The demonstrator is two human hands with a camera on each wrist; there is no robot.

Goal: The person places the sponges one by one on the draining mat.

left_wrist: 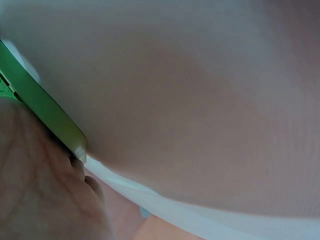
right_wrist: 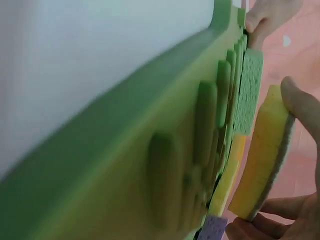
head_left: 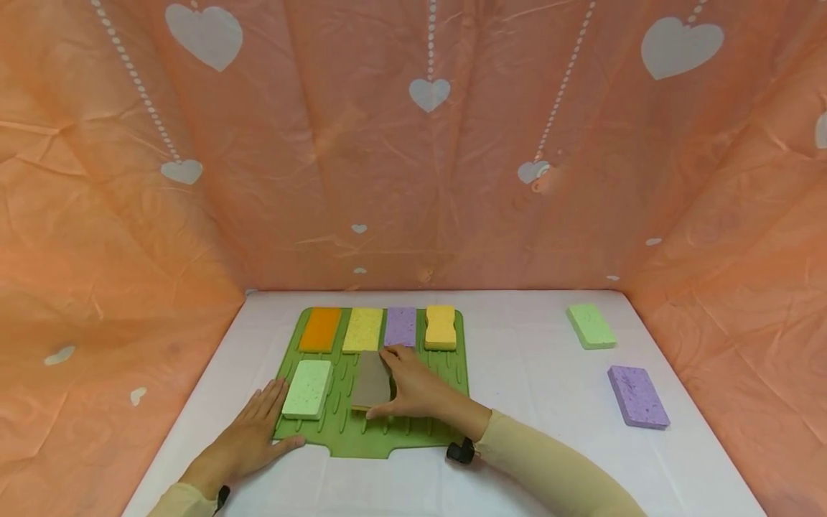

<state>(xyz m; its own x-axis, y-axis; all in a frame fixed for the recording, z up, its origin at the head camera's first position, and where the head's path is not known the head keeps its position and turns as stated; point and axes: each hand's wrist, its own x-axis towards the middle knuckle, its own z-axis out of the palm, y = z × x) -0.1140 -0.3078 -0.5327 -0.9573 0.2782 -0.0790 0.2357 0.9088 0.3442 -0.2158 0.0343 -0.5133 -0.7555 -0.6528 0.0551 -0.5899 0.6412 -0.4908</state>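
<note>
My right hand [head_left: 420,388] grips a yellow sponge with a grey scouring side [head_left: 371,382] by its two ends, thumb at the near end and fingers at the far one. Grey faces up. In the right wrist view, the sponge's yellow body [right_wrist: 262,155] stands off the ridges of the green mat [head_left: 360,448]. My left hand [head_left: 248,431] lies with fingers extended along the mat's left edge, its thumb by the front left corner. Right beside those fingers, a pale green sponge [head_left: 309,390] sits on the mat.
Along the mat's back row lie an orange sponge [head_left: 320,330], a pale yellow one [head_left: 363,330], a purple one [head_left: 400,327] and a notched yellow one [head_left: 441,327]. Off to the right, a green sponge [head_left: 591,327] and a purple sponge [head_left: 638,396] rest on the white table [head_left: 530,373].
</note>
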